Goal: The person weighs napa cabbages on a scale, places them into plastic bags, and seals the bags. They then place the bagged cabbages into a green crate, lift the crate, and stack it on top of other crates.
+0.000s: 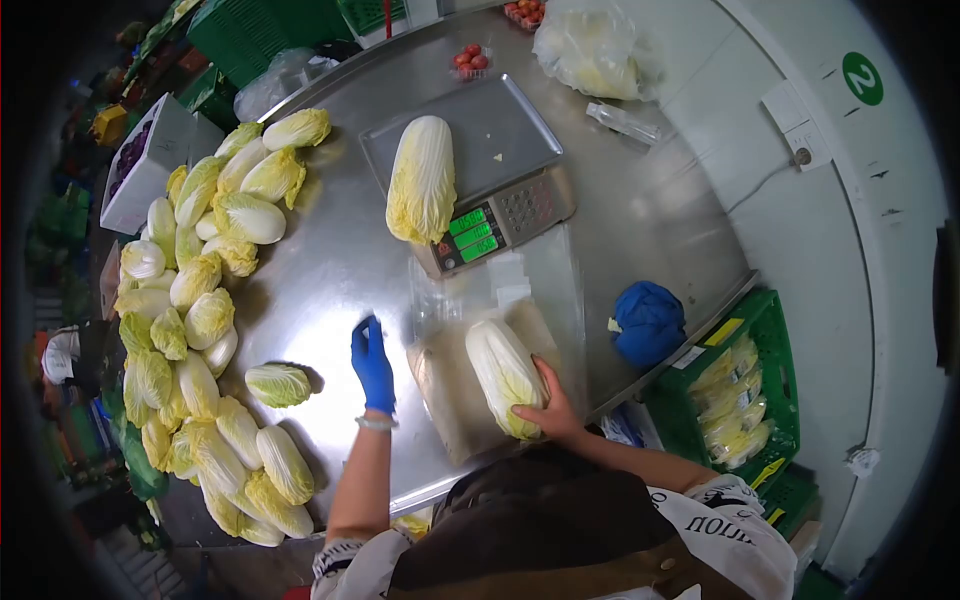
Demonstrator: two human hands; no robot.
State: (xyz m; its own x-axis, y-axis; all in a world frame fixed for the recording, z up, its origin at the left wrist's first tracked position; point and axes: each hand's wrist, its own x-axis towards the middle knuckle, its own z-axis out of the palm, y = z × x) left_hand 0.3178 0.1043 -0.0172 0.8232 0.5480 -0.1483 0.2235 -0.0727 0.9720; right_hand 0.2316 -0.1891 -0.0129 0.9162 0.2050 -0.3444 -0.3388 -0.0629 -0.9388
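My right hand [548,405] is wrapped round the lower right side of a napa cabbage [500,370], which lies over the plastic bags in front of me. Over the steel table to its left is my left hand [373,368] in a blue glove, fingers drawn together toward the tips. Anything pinched there is too small to make out. A small napa cabbage [278,385] lies left of that hand, apart from it. Another large napa cabbage [423,180] rests on the weighing scale [510,110], partly over its lit green display.
Napa cabbages [215,315] are heaped along the table's left edge. A blue wrapped bundle [648,322] sits at right, above a green crate [785,370] of packed produce. Tomatoes [471,62] and a plastic bag [590,50] stand at the back, beside the wall.
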